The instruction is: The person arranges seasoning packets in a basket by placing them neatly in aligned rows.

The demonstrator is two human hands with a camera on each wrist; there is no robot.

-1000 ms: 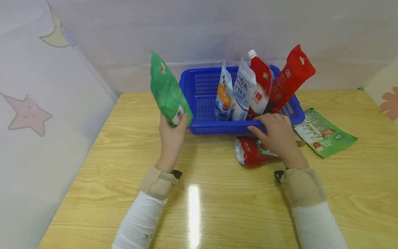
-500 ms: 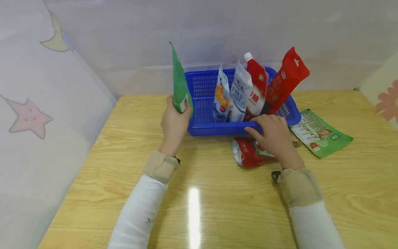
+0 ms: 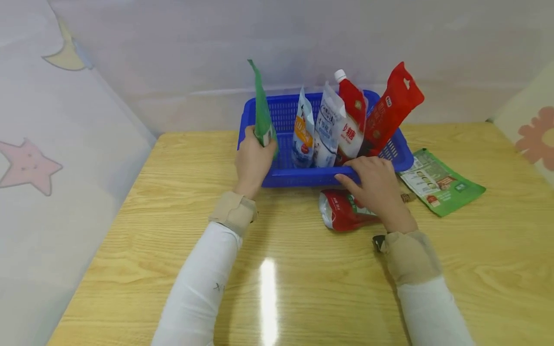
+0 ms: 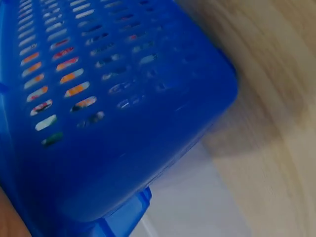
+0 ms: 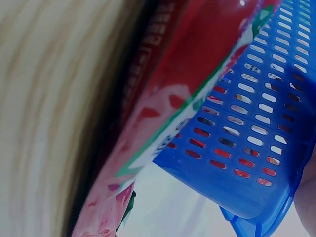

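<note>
The green pouch point(image 3: 261, 110) was pinched upright by the left hand point(image 3: 252, 161) over the blue basket point(image 3: 283, 175) left end; its near rim was gripped by curled right hand point(image 3: 374, 185) fingers, probably for steadying

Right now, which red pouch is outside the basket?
The red pouch lying flat on the table, under the right hand. The other two stand inside the blue basket.

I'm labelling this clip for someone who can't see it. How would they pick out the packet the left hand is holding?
Start at the blue basket at the far middle of the wooden table. At its left end the left hand grips a green pouch by its bottom, held upright and edge-on. It is the only green packet at the basket; the other green one lies flat on the right.
</note>
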